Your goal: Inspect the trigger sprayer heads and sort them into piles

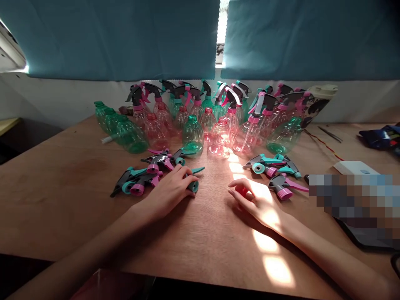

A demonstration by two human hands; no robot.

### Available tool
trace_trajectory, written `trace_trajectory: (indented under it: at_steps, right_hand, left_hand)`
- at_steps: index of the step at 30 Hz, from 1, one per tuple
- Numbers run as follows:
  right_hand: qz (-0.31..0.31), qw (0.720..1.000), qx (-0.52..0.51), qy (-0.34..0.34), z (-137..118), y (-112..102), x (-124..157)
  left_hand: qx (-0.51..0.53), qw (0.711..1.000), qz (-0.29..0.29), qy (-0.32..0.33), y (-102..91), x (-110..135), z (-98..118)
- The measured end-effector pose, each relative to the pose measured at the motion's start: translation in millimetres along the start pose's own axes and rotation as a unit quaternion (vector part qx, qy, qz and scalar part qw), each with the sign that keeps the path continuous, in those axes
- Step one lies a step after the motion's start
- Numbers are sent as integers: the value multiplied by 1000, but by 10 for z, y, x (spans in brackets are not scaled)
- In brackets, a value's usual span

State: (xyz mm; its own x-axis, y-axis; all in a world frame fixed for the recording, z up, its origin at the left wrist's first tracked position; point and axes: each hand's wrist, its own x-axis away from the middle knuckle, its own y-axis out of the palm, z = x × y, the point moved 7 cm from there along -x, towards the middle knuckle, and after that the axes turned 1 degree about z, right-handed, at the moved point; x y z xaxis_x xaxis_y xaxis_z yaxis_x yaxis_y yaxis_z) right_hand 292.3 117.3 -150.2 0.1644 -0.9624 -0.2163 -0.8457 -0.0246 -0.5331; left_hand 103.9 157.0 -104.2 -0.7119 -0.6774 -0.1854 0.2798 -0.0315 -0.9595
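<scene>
Resting on the wooden counter (pixel 59 200), the left hand (pixel 165 193) curls over a teal-and-pink plastic sprayer head (pixel 193 186); the right hand (pixel 256 204) lies open, empty, near tinted plastic spray bottles (pixel 220 135).

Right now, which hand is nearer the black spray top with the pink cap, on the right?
The right hand is nearer, just to the left of the spray top. The left hand is much farther away, further left.

Setting: small assembly workshop. Evidence: wooden table (pixel 62 200) carrying rows of spray bottles (pixel 193 134), loose trigger heads (pixel 264 164), wires (pixel 323 143); teal curtains (pixel 112 37).
</scene>
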Motion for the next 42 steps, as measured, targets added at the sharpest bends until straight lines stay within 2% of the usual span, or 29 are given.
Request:
trace_trajectory:
  at_steps: [3,7,13,19,26,32,42]
  right_hand:
    - [-25,1000,3,-7,-58,43,50]
    - [-9,994,73,-86,-264,13,79]
    - [-35,988,128,-79,-257,35,78]
    - [-64,994,81,-32,-222,142,145]
    - [-63,997,39,-26,-226,142,134]
    - [-46,997,34,-49,-214,126,120]
    - [-43,995,52,-71,-233,102,66]
  left_hand:
    - [94,994,56,16,71,-39,127]
    - [174,979,106,29,199,-94,271]
    - [236,966,99,-42,254,-188,273]
    - [263,957,105,-63,241,-192,247]
    - [284,955,83,-34,274,-182,238]
    - [288,954,74,29,246,-202,289]
    - [282,958,54,25,251,-201,284]
